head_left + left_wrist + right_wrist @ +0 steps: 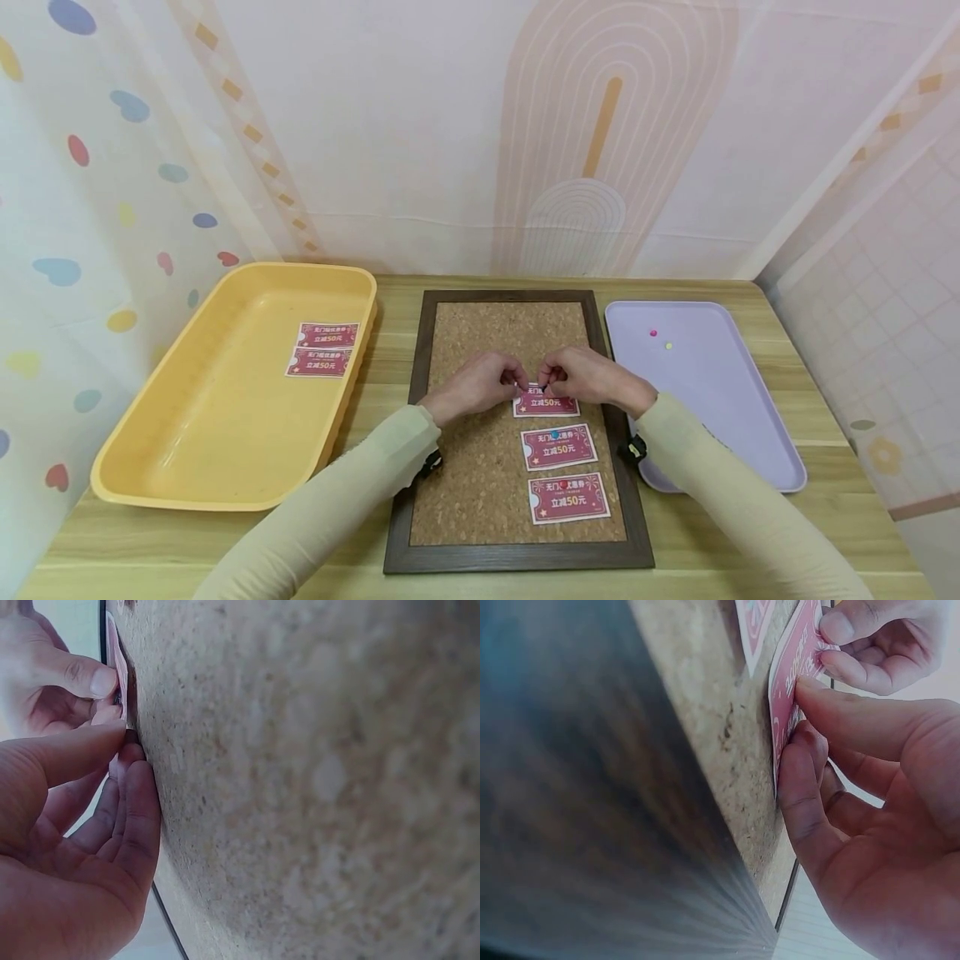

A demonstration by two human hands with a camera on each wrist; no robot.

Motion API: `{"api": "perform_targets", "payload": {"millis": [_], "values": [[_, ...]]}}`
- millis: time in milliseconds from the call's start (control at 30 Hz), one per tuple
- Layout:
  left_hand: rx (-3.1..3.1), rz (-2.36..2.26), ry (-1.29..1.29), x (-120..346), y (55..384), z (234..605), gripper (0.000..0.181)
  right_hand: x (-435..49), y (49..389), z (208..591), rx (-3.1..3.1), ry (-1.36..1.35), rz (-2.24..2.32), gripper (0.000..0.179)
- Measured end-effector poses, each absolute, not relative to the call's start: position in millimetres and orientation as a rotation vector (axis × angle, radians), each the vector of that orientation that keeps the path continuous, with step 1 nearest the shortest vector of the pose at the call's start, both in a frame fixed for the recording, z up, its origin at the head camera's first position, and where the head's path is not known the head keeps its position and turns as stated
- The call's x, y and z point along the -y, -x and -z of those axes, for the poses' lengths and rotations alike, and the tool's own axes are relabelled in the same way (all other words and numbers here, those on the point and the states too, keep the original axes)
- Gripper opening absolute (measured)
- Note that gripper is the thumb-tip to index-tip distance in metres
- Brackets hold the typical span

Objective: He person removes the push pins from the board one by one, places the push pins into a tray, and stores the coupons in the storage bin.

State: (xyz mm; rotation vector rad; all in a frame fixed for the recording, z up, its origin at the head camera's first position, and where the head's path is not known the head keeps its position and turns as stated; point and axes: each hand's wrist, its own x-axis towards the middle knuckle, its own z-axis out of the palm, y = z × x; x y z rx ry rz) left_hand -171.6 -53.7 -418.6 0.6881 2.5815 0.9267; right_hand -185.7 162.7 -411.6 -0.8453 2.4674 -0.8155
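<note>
On a cork board [472,492], the topmost of three red coupons [546,405] lies under both hands. My left hand [483,382] pinches its upper left edge between thumb and finger. My right hand [588,375] pinches a small dark push pin [544,388] at the coupon's top edge. Seen from the left wrist, the dark pin [117,697] sits under the right thumb, and the coupon stands slightly off the cork. Below lie a coupon with a blue pin [555,434] and one with a red pin [564,485].
A yellow bin [217,400] at left contains two more coupons [322,350]. To the right, partly beneath the right forearm, is a purple tray [697,325] holding a pink pin [653,332] and a yellow pin [669,345]. A dark wooden frame [517,556] borders the cork.
</note>
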Motion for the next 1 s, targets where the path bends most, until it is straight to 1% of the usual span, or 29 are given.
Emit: {"api": "perform_targets", "payload": {"millis": [167, 467, 1000], "values": [[-2.585, -0.915, -0.703, 53.7, 171.4, 416.5, 0.012, -162.3, 186.1, 410.4, -2.476, 0.841, 0.792, 0.003], [-2.588, -0.894, -0.713, 52.9, 172.5, 417.1, 0.012, -162.5, 186.0, 410.4, -2.472, 0.856, 0.795, 0.01], [-2.602, -0.863, -0.698, 52.1, 172.3, 414.9, 0.01, -166.5, 186.0, 409.5, -2.451, 0.898, 0.818, 0.012]]}}
